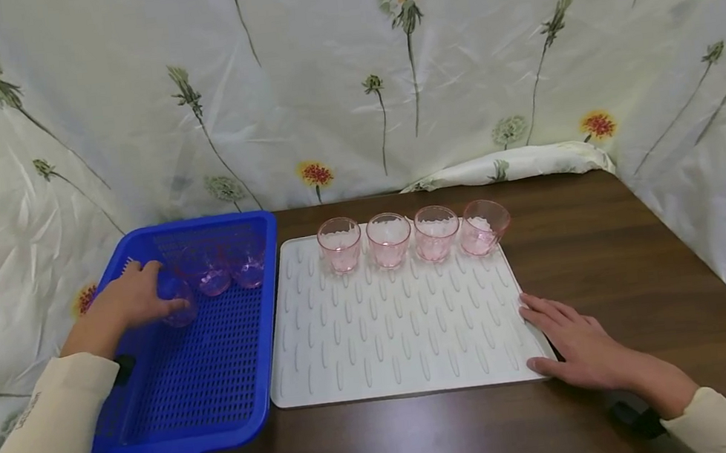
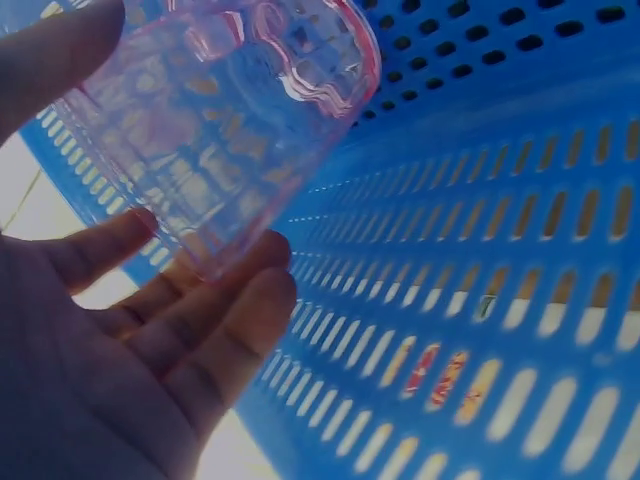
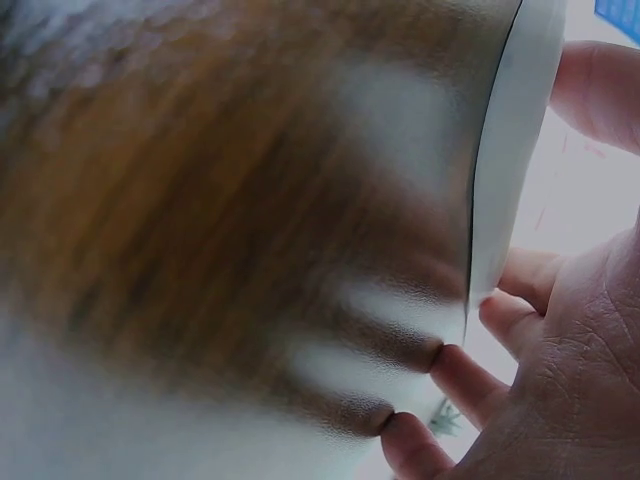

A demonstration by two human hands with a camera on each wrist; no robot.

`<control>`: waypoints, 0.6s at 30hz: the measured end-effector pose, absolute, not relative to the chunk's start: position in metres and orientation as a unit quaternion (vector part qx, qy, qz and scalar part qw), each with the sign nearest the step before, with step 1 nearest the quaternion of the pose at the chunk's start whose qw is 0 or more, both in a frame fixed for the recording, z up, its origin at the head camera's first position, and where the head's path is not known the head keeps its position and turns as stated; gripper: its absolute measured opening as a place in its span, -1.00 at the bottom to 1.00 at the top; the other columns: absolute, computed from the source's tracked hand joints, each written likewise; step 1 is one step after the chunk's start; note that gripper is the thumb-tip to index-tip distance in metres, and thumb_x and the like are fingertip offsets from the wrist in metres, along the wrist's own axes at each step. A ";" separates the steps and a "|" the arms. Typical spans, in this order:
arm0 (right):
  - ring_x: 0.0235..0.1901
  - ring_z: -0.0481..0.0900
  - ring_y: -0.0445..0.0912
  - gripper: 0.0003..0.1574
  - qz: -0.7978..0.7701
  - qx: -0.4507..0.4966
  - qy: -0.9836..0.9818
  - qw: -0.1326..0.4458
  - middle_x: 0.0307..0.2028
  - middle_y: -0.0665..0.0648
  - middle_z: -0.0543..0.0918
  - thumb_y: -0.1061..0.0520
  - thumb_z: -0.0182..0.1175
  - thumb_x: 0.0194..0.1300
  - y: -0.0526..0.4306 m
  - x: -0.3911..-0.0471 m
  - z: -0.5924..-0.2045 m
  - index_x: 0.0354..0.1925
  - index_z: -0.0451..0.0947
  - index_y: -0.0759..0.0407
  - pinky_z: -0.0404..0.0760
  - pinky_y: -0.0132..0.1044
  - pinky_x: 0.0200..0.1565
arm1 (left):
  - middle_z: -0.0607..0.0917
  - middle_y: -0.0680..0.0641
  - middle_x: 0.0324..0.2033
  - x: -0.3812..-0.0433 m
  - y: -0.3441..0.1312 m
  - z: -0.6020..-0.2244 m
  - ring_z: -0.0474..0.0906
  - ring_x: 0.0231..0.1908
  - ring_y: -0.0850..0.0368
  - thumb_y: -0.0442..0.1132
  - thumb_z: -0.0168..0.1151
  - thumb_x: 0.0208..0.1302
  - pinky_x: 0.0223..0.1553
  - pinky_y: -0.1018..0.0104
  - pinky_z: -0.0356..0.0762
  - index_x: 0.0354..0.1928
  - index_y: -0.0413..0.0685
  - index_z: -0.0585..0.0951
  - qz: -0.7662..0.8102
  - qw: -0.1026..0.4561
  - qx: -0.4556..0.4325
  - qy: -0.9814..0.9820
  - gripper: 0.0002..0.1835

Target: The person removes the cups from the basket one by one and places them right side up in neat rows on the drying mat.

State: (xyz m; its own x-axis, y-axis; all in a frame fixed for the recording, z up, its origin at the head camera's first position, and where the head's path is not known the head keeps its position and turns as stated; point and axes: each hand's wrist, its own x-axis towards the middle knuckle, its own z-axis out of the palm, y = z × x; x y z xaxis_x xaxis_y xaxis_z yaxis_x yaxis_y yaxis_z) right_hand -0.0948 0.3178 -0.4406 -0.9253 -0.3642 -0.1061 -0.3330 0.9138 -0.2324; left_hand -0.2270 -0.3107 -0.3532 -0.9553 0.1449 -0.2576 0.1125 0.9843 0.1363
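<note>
Inside the blue basket [image 1: 268, 342], my left hand [image 1: 135, 293] has its thumb and fingers around a clear pinkish glass [image 1: 180, 303]. The left wrist view shows that glass [image 2: 230, 130] tilted, thumb on one side and fingertips at the other. Two more glasses, one of them here [image 1: 249, 265], stand beside it at the basket's back. My right hand [image 1: 574, 344] rests at the right edge of a white ridged drying board [image 1: 402, 334], fingers extended. In the right wrist view its fingertips [image 3: 465, 380] touch the tabletop along the board's edge.
Along the board's back edge stands a row of several pink glasses [image 1: 388, 242]. Board and basket lie side by side on a dark wooden table [image 1: 607, 243]. A flower-printed curtain [image 1: 319, 74] hangs behind, with a rolled fold [image 1: 530, 162] on the table's back edge.
</note>
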 end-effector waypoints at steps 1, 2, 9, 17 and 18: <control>0.38 0.17 0.25 0.01 -0.105 -0.176 0.976 0.075 0.51 0.21 0.14 -0.30 0.27 0.24 0.318 -0.095 -0.442 0.44 0.23 0.18 0.39 0.38 0.01 | 0.15 -0.71 0.28 -0.227 -0.311 -0.355 0.25 0.21 -0.70 0.15 0.31 0.18 0.15 -0.46 0.34 0.36 -0.53 0.18 0.069 0.127 0.070 0.987 0.00; 0.38 0.18 0.25 0.01 -0.105 -0.176 0.976 0.074 0.50 0.21 0.14 -0.29 0.28 0.23 0.318 -0.095 -0.442 0.44 0.23 0.19 0.39 0.38 0.01 | 0.20 -0.69 0.26 -0.226 -0.312 -0.357 0.27 0.20 -0.68 0.14 0.32 0.17 0.15 -0.45 0.34 0.35 -0.51 0.20 0.078 0.119 0.077 0.987 -0.01; 0.38 0.18 0.26 0.02 -0.107 -0.173 0.976 0.080 0.50 0.23 0.14 -0.29 0.28 0.23 0.317 -0.095 -0.443 0.44 0.23 0.20 0.38 0.40 0.03 | 0.41 -0.59 0.18 -0.224 -0.319 -0.373 0.38 0.17 -0.51 -0.07 0.43 0.14 0.13 -0.35 0.40 0.38 -0.50 0.19 0.226 0.106 0.126 0.960 -0.06; 0.37 0.18 0.27 0.01 -0.108 -0.176 0.976 0.072 0.49 0.24 0.15 -0.28 0.28 0.24 0.316 -0.095 -0.441 0.44 0.23 0.21 0.37 0.40 0.01 | 0.22 -0.56 0.33 -0.227 -0.329 -0.380 0.30 0.25 -0.54 -0.16 0.34 0.26 0.15 -0.32 0.43 0.50 -0.38 -0.04 0.346 0.172 0.107 0.916 -0.03; 0.37 0.18 0.27 0.02 -0.108 -0.176 0.976 0.073 0.50 0.24 0.14 -0.28 0.28 0.23 0.316 -0.095 -0.441 0.44 0.23 0.21 0.37 0.40 0.01 | 0.21 -0.56 0.33 -0.228 -0.329 -0.380 0.30 0.26 -0.55 -0.16 0.34 0.27 0.16 -0.32 0.43 0.50 -0.36 -0.05 0.353 0.179 0.105 0.912 -0.02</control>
State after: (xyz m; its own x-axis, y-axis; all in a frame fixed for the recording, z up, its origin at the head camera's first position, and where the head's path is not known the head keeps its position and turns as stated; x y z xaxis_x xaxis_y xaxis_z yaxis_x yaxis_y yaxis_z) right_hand -0.0954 0.3159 -0.4406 -0.9272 -0.3595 -0.1049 -0.3279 0.9147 -0.2361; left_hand -0.2284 -0.3295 -0.3804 -0.9135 0.3187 -0.2527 0.0652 0.7280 0.6825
